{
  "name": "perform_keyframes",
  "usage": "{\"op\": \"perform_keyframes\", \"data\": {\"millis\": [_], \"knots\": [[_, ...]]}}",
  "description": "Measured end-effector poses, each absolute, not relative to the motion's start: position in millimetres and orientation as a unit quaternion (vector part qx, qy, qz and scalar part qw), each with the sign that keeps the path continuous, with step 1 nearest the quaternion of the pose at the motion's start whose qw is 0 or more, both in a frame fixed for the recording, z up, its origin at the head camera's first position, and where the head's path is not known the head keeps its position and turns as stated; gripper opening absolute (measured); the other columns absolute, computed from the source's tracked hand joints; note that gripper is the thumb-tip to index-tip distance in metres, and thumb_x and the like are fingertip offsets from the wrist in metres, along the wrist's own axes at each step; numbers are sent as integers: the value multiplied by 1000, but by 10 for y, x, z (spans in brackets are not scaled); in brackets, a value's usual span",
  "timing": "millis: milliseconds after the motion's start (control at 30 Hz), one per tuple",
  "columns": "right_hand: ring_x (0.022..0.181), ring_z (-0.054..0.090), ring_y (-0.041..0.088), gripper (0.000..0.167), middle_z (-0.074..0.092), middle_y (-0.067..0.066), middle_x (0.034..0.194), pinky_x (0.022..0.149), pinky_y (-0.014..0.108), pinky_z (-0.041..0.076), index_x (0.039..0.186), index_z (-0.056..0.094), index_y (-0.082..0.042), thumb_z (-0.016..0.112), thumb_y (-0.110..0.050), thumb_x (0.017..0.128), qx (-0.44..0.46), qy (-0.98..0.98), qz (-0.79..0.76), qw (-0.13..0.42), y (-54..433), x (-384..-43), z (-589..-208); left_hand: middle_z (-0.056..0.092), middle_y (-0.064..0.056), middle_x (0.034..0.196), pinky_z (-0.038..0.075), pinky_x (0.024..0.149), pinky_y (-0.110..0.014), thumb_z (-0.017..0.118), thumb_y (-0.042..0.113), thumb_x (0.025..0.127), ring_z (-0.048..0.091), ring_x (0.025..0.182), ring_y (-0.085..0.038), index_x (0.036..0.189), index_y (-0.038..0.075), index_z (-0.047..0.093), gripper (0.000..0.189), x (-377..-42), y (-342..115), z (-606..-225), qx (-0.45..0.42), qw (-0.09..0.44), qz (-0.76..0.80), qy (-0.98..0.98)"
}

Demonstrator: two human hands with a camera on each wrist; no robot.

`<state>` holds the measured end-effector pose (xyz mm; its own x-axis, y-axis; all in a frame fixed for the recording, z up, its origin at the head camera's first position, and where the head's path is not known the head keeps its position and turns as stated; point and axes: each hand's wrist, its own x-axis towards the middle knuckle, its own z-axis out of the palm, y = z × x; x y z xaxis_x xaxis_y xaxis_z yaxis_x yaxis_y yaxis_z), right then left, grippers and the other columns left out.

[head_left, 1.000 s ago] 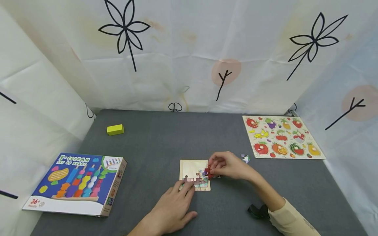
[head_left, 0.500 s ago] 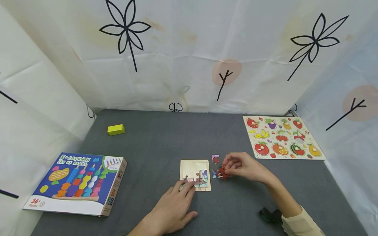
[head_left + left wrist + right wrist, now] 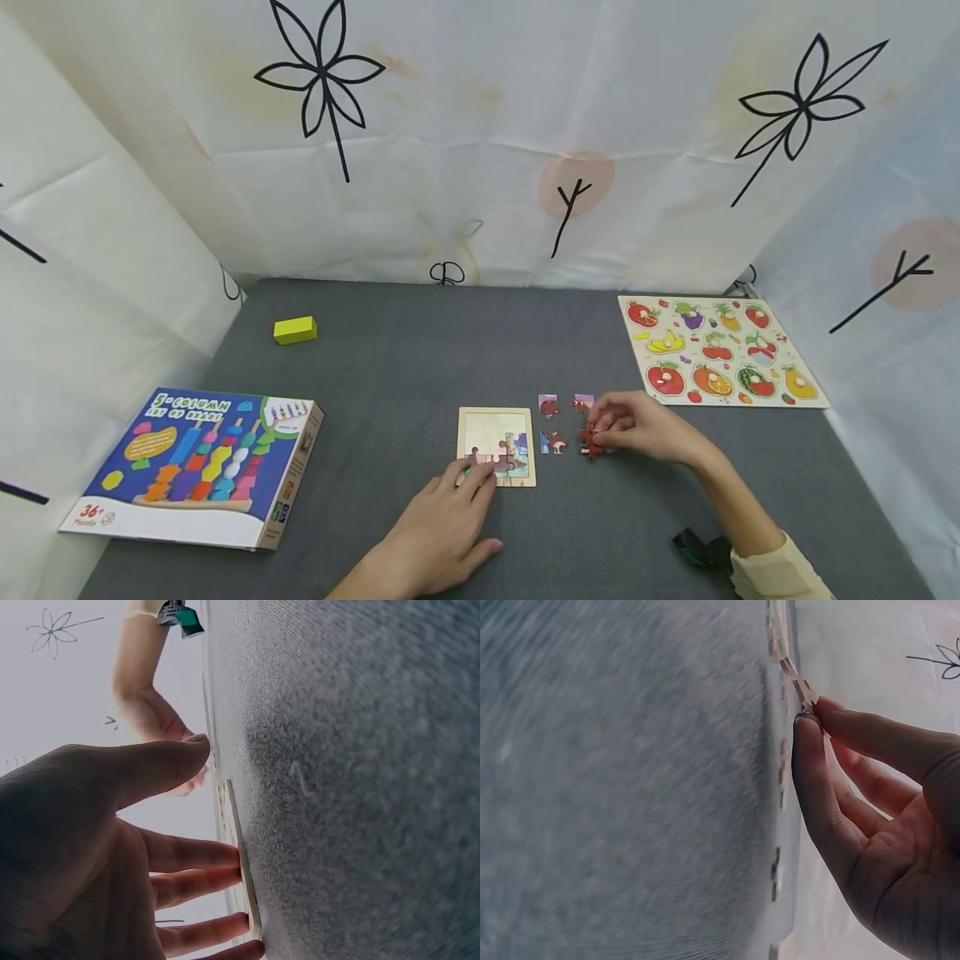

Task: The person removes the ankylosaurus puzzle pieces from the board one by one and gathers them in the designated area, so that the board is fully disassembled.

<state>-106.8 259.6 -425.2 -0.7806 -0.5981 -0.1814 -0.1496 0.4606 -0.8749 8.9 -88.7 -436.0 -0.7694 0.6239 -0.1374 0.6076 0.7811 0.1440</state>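
A red jigsaw piece (image 3: 590, 443) is pinched between the thumb and fingers of my right hand (image 3: 637, 427), right of the puzzle frame. In the right wrist view the jigsaw piece (image 3: 800, 684) tilts up off the table at the fingertips. My left hand (image 3: 442, 521) lies with fingers extended, their tips on the near left edge of the wooden puzzle tray (image 3: 480, 425). Joined pieces fill the tray's lower and right part; some are hidden under those fingers. The left wrist view shows the fingers against the edge of the tray (image 3: 244, 855).
Loose jigsaw pieces lie right of the tray: one upper left (image 3: 548, 406), one upper right (image 3: 582, 402) and some lower down (image 3: 552, 442). A fruit board (image 3: 720, 354) lies at the back right. A boxed toy (image 3: 195, 471) and a yellow block (image 3: 296, 330) are at the left.
My right hand has moved right, from the tray's right edge to beyond the loose pieces, carrying the red jigsaw piece. Loose pieces it covered now show. The left hand stays put.
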Motion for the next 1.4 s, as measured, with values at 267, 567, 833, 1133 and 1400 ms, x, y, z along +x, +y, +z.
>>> {"op": "perform_keyframes", "data": {"millis": [267,567,833,1133,1400], "knots": [[80,70,7,21,75,18,95,73,23,62,115,69,8,75,1,97,-217,829,-456,241,2628,-1089,-4324,48,0,164,59,105,-44,66,64,101,50,147,-28,154,11,57,75,96,-889,-4355,329,87,48,939],[74,70,9,21,74,16,94,69,24,62,113,72,8,78,-2,96,-213,835,-450,233,2596,-1089,-4322,47,0,165,59,108,-45,65,65,102,48,149,-27,156,12,55,76,76,-883,-4351,325,108,49,938],[71,69,9,20,72,11,91,66,25,61,111,73,6,80,-5,95,-201,848,-434,226,2565,-1084,-4318,46,1,166,58,109,-46,65,65,102,48,150,-27,157,13,54,77,71,-884,-4352,323,115,54,938],[72,69,6,21,73,11,93,67,23,61,111,74,6,82,-3,93,-183,858,-430,213,2564,-1071,-4299,46,1,166,58,111,-47,65,65,101,49,149,-28,157,13,55,77,71,-881,-4356,322,117,51,938],[76,71,6,19,73,11,94,70,22,60,110,75,4,81,-4,94,-176,856,-438,212,2542,-1074,-4276,48,0,164,59,107,-44,66,64,101,50,147,-27,154,11,57,75,93,-884,-4367,328,86,45,940]]}}
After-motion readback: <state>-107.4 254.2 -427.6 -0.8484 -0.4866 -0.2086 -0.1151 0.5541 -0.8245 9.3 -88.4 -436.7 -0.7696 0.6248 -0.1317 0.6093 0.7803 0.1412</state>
